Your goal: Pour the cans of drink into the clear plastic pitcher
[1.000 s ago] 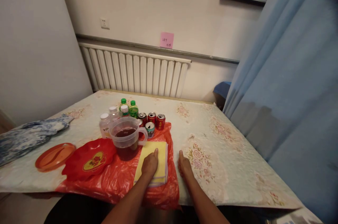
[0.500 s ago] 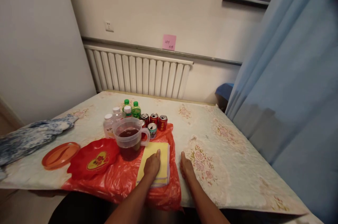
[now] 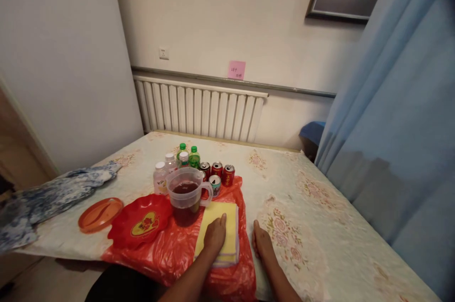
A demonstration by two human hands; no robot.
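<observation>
Resting on a stack of folded yellow cloths (image 3: 230,228) is my left hand (image 3: 214,236), its fingers curled and thumb pointing forward. My right hand (image 3: 262,240) lies on the flowered tablecloth just right of a red plastic bag (image 3: 152,264), closed on its side with the thumb on top; nothing shows in it. The cloths lie on that bag. Beyond my left hand stands a clear plastic measuring jug (image 3: 185,200) of dark reddish-brown liquid, its handle turned right. Left of the jug is a red scalloped plate (image 3: 122,224) with a yellow heart print.
Behind the jug stand white-capped bottles (image 3: 160,178), green-capped bottles (image 3: 194,157), red cans (image 3: 228,175) and a teal can (image 3: 214,185). An orange lid (image 3: 100,215) and blue-white fabric (image 3: 67,186) lie left. A radiator (image 3: 202,110) is at the back, a blue curtain (image 3: 394,126) right.
The view has shifted, so everything sits slightly lower and further right. Both hands keep the same pose and place relative to the cloths and table.
</observation>
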